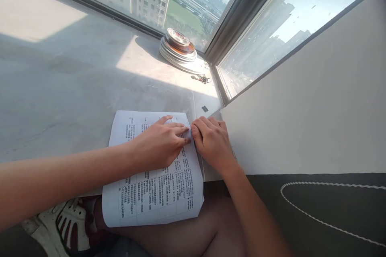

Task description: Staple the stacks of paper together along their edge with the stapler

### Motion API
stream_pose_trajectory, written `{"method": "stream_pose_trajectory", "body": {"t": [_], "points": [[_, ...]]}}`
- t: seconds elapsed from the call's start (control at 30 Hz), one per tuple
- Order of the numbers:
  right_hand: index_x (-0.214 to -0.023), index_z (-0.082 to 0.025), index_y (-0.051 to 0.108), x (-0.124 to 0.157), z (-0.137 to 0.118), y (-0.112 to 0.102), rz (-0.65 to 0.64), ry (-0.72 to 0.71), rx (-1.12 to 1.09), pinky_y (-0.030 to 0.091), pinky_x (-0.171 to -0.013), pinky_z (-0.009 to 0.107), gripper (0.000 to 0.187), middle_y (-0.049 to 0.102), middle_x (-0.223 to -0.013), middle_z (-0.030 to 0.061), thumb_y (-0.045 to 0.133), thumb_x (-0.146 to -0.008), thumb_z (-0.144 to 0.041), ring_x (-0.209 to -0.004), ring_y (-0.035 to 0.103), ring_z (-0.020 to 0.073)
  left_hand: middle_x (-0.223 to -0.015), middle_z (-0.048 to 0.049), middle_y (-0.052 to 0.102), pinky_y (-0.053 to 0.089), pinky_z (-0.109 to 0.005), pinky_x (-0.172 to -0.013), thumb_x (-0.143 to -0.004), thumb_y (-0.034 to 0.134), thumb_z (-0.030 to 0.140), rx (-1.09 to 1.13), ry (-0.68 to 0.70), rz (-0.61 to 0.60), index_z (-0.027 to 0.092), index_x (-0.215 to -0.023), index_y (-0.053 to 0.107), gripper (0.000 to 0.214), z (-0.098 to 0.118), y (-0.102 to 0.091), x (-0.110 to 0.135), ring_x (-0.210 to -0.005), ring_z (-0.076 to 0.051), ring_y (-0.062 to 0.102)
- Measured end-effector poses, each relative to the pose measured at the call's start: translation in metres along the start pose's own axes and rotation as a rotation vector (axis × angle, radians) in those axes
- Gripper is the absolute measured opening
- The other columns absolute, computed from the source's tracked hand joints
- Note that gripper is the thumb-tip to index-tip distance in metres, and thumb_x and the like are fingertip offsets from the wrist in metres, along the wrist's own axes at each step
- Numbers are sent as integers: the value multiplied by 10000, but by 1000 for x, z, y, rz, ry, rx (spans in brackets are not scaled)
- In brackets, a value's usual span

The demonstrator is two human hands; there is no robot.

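A printed sheet of paper (157, 192) lies on the grey window ledge (75, 84), its near end hanging over my knee. My left hand (161, 142) rests flat on the sheet's upper middle, fingers stretched toward the right edge. My right hand (211, 140) is curled at that right edge, fingertips pressed together against the paper where the two hands meet. What the right fingers pinch is too small to make out.
A stack of patterned plates (178, 50) stands at the ledge's far corner by the window. A small dark bunch, maybe keys (201, 79), lies beside it, and a small dark clip (205, 109) nearer. A white wall (301, 108) rises on the right. A white sandal (60, 225) shows below.
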State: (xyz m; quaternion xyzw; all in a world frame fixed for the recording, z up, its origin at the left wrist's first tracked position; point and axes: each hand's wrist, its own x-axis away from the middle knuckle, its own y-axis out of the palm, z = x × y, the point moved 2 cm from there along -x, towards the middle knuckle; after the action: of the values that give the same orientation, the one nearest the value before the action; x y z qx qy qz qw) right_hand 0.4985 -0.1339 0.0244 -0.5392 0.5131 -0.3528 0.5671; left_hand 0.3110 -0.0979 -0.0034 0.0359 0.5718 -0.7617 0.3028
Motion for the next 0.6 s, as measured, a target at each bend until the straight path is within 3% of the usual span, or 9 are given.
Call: {"method": "stream_pose_trajectory", "body": {"t": [0.23,0.37,0.47,0.6], "points": [[-1025,-220,628,0,-11,8,-18,-35,210,342,-941,501,413,688,-1160,147,265,-1160,-362,-1041,574,316,-1153,-100,793,411,-625,-1215,-943,557,115,-57,-17,-54,210,-977,803,266,0,0,-1,-1096,-276,743],[-1039,-215,614,0,-9,6,-53,-69,172,350,-950,489,402,682,-1142,133,262,-1165,-362,-1051,581,301,-1202,-98,796,436,-629,-1203,-947,558,112,-40,-12,-43,224,-1051,820,304,-2,-2,-1,-1110,-275,753],[-1060,-225,589,4,3,-1,5,0,87,366,-933,450,383,673,-1122,106,246,-1169,-358,-1049,584,273,-1332,-110,771,469,-618,-1181,-993,537,146,-44,-8,-37,248,-1167,823,350,-6,-1,0,-1200,-288,742],[-1009,-230,566,10,23,-7,45,137,19,381,-924,426,367,660,-1086,85,255,-1164,-347,-1019,582,253,-1381,-106,758,472,-624,-1184,-996,543,166,-13,-25,-49,262,-1185,825,353,-13,3,2,-1270,-307,721]]}}
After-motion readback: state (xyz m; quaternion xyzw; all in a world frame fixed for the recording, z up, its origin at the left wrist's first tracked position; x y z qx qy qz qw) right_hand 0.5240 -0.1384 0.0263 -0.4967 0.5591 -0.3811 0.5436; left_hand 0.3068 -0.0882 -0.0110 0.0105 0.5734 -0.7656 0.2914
